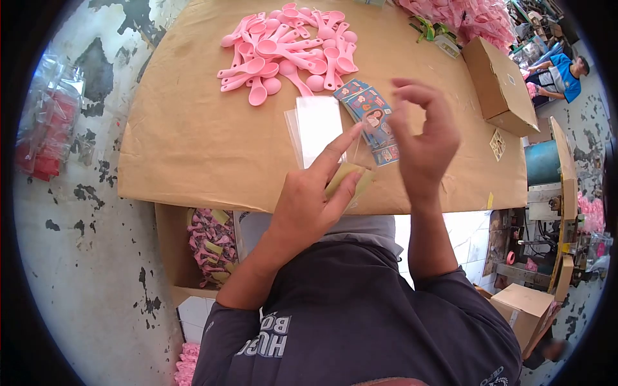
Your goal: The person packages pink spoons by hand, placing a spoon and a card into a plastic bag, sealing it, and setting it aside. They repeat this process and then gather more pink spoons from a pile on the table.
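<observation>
My left hand (315, 196) grips a folded yellowish card (353, 183) between thumb and fingers, its index finger stretched toward the printed cards. Slightly blurred, my right hand (428, 132) is raised at the right with thumb and index finger curved together in a ring; what is between the tips cannot be made out. Blue printed cards (376, 122) lie fanned out between the hands. Left of them rests a stack of clear plastic bags (315, 125). Beyond, pink measuring spoons (290, 51) are heaped on the brown-covered table (187, 148).
A cardboard box (499, 87) stands at the table's right edge, near pink packed goods (463, 19). Below the table's left side, an open box holds pink pieces (211, 248). Red plastic packs (55, 128) are at far left. Another person (560, 77) sits at upper right.
</observation>
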`<state>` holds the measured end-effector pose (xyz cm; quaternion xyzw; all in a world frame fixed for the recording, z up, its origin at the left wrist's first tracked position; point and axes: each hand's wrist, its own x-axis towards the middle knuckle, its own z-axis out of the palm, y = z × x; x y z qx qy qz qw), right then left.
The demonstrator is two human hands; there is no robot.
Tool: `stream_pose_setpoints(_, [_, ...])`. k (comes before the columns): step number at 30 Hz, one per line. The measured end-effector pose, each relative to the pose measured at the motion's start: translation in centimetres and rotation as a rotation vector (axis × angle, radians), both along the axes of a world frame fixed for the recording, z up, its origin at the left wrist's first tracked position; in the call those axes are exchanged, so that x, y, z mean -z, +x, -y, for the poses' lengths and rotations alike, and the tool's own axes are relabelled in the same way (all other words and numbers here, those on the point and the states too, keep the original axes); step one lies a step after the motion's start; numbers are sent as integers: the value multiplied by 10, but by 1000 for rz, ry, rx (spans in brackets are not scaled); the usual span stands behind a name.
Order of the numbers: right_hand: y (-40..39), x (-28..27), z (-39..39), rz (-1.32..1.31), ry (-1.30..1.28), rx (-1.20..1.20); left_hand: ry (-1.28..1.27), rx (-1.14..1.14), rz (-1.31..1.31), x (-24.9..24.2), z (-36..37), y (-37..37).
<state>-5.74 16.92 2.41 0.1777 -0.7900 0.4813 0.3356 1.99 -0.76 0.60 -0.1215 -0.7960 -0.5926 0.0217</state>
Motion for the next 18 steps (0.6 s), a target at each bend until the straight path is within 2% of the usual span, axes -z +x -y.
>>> stream_pose_setpoints(1, [-4,-3,-7,0,1,-4,24,10,11,4,1,0])
stream_pose_setpoints(3, [-9,-9,-15,219,-583,-190,49,13,23,6,2,3])
stream_pose_setpoints(4, [-8,-8,-14,223,-581,-193,167,-22,96,1,0,5])
stream_pose_setpoints(5, [-5,-7,-13,177,-404,-227,285,-54,167,-2,-1,5])
stream_pose_setpoints(7, [1,-7,-11,43,-26,-289,266,-57,117,5,4,3])
stream_pose_setpoints(8, [8,-7,-5,43,-21,-287,244,-60,68,8,5,2])
stream_pose_setpoints(10, [19,-10,10,-70,254,-180,278,-68,65,5,1,4])
stream_pose_setpoints(13, [16,-4,17,-199,346,-123,269,-65,55,5,2,5])
stream_pose_setpoints(18, [14,2,18,-209,328,-93,198,-51,46,2,2,6])
